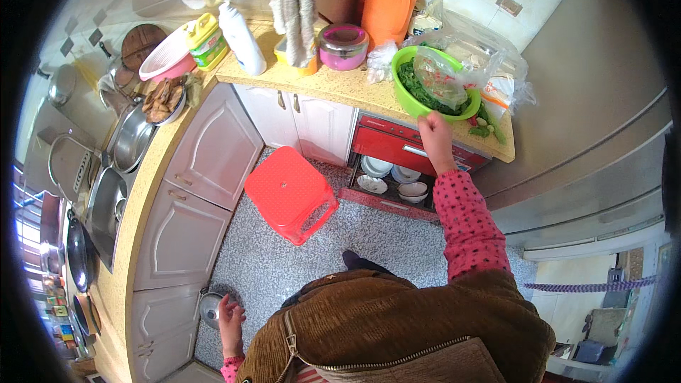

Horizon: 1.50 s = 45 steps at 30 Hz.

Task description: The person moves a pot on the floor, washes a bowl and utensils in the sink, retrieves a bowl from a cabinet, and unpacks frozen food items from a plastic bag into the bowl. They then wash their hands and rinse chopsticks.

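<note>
My right hand [436, 133] is at the front rim of a green plastic basin [407, 98] on the counter, its fingers curled; whether they pinch the rim is unclear. Leafy greens [412, 80] fill the basin, with a clear plastic bag [439, 82] lying over them. Below the hand, the drawer [396, 206] of a red built-in cabinet [391, 143] is pulled out, with plates [376, 166] and bowls [412, 190] inside. My left hand [231, 322] hangs low at the left with fingers apart, holding nothing, above a metal pot lid [211, 309] near the floor.
A red plastic stool [287, 189] stands on the speckled floor before the cabinets. Along the counter [340, 85] are an orange thermos [388, 5], a pink-lidded container [343, 48], a white bottle [242, 40] and a hanging towel [295, 10]. A sink [106, 213] lies left; a steel-coloured refrigerator [574, 106] stands right.
</note>
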Each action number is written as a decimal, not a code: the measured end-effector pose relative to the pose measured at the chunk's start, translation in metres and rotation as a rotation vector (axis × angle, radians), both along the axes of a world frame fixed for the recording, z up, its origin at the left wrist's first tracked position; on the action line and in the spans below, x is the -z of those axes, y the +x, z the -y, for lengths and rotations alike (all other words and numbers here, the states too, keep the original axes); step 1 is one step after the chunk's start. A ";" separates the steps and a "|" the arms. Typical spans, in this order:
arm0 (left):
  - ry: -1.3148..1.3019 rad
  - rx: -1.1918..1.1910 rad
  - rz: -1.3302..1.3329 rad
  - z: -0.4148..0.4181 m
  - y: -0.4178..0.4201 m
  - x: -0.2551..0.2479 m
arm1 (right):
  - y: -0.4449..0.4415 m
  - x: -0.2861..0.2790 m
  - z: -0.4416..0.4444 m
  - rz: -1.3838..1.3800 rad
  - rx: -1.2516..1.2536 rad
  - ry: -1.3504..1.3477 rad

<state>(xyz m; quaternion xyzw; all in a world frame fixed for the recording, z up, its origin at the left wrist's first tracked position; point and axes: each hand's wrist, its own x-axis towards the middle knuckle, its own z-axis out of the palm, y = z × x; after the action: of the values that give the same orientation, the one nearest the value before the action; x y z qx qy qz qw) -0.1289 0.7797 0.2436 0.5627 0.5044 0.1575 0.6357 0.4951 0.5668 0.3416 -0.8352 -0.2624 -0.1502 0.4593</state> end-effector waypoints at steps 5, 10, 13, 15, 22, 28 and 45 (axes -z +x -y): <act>0.027 0.098 -0.050 0.023 0.069 -0.034 | 0.061 0.004 -0.033 0.101 0.095 0.130; -0.014 0.011 -0.077 0.030 0.064 -0.019 | 0.089 0.013 -0.047 0.063 0.138 0.145; 0.001 -0.005 -0.078 0.027 0.062 -0.006 | 0.088 0.013 -0.049 0.061 0.141 0.050; 0.030 0.011 -0.066 0.019 0.071 -0.002 | 0.092 0.018 -0.046 0.088 0.145 0.034; -0.007 0.019 0.070 -0.006 0.075 0.026 | 0.095 0.010 -0.048 0.112 0.228 -0.068; -0.014 0.018 0.039 -0.021 0.056 0.022 | 0.096 0.011 -0.048 0.168 0.223 -0.118; -0.033 -0.037 0.072 -0.020 0.053 0.028 | 0.104 0.014 -0.047 0.162 0.206 -0.105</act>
<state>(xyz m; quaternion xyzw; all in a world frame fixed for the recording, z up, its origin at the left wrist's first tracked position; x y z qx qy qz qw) -0.0756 0.7999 0.2155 0.5368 0.4940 0.1812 0.6595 0.5996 0.6135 0.3275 -0.8658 -0.2189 -0.2494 0.3746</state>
